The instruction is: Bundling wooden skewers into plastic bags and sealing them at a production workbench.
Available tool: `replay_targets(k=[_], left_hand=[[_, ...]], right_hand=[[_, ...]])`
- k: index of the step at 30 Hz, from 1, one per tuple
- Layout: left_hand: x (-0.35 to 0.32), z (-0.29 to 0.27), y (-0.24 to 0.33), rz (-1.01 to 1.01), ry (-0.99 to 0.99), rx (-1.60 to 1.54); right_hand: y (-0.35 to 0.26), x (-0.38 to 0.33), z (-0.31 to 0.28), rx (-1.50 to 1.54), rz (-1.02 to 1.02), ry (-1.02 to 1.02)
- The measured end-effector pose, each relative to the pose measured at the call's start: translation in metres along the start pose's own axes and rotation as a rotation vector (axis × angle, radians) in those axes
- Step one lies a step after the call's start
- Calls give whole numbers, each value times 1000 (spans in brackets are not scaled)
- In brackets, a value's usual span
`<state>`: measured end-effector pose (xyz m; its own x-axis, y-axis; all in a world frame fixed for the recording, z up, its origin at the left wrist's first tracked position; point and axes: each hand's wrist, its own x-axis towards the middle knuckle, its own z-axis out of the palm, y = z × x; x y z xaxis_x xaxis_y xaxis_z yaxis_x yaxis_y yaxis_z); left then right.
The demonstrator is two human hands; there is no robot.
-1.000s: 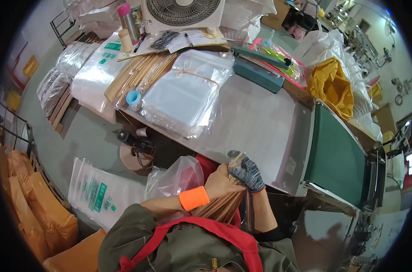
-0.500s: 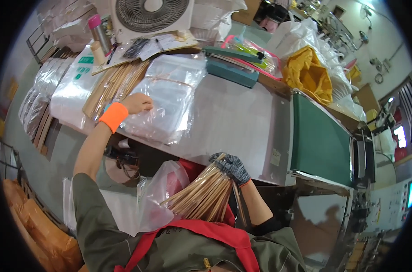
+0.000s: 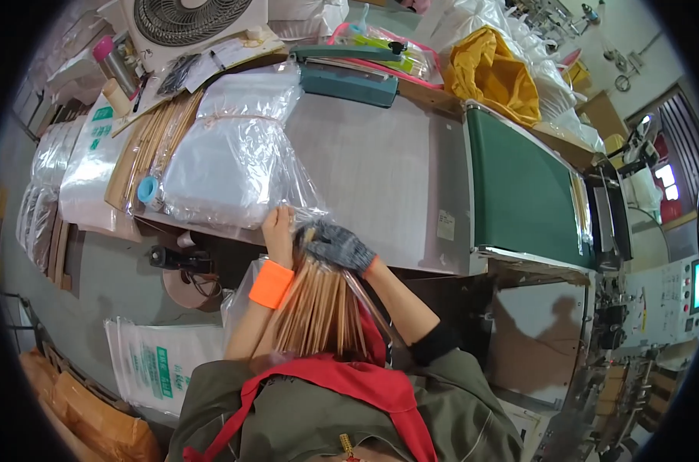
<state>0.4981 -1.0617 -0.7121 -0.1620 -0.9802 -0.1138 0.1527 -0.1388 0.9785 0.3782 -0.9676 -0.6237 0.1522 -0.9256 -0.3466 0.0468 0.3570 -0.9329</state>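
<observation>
Right hand [image 3: 336,245] (grey knit glove) is clamped around the top end of a bundle of thin wooden sticks [image 3: 319,312], fingers curled tight over the tips. The bundle fans down toward the person's chest, just below the near edge of the grey worktable [image 3: 380,173].

Left hand [image 3: 279,229] (bare, orange wristband [image 3: 271,284]) pinches the edge of a clear plastic bag [image 3: 245,165], fingers pressed together on the film right beside the stick tips. Can't tell whether the bag mouth is already over the sticks.

Containers: that bag lies on a stack of similar clear bags on the table, looks empty. Another clear bag [image 3: 238,296] hangs by the person's left elbow, contents not readable. More sticks [image 3: 153,138] lie flat on the table left of the bag stack.

Versus half a second ago: left hand was stretched out onto the bag stack, now it's pulled back to the sticks with bag film in it. Right hand keeps the same grip, bundle shifted slightly up toward the table edge.
</observation>
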Motion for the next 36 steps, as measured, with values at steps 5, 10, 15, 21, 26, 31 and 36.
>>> replay_targets(k=[5, 10, 15, 21, 26, 31, 36], left_hand=[[-57, -5, 76, 1069, -335, 482], [-101, -59, 66, 1021, -850, 689], [-139, -67, 69, 647, -759, 725], [-85, -10, -37, 44, -320, 19], [-96, -37, -48, 396, -653, 328], [-119, -98, -17, 492, -847, 712], [-116, -62, 23, 876, -737, 782]], right_hand=[[47, 24, 21, -680, -298, 454], [98, -72, 72, -192, -349, 646], [165, -198, 62, -435, -40, 540], [121, -127, 29, -642, -587, 879], [208, -129, 28, -755, -516, 1050], [208, -124, 56, -565, -572, 788], [169, -132, 62, -865, -513, 711]])
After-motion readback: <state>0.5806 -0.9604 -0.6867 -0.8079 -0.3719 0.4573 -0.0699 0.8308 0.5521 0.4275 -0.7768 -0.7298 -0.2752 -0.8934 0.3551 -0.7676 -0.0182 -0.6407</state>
